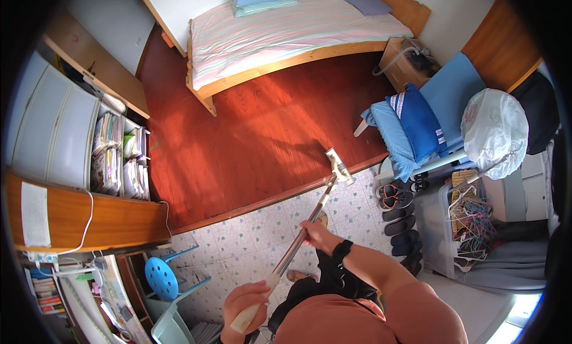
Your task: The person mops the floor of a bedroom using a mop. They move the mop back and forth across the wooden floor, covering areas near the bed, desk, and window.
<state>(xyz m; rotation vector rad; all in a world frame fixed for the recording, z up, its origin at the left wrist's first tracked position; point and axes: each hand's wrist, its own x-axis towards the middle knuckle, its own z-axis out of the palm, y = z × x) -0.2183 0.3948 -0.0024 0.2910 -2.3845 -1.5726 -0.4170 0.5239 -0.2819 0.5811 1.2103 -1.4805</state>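
Observation:
A long mop point(308, 217) with a silver shaft, a white grip and a pale crosswise head slants up and away from me. My left hand point(247, 299) is closed around its white grip at the near end. Farther along, my right hand point(320, 235), with a black band at the wrist, wraps around the metal shaft. The mop head point(339, 166) is over the edge where the red wooden floor point(256, 141) meets the patterned tiles point(262, 225). Whether it touches the floor, I cannot tell.
A bed point(286, 40) stands at the back. To the right are a blue-covered chair point(411, 126), several shoes point(399, 213) and a clear bin point(435, 219) of hangers. On the left are shelves point(122, 153) of papers and a blue stool point(162, 278). A low step edges the wooden floor.

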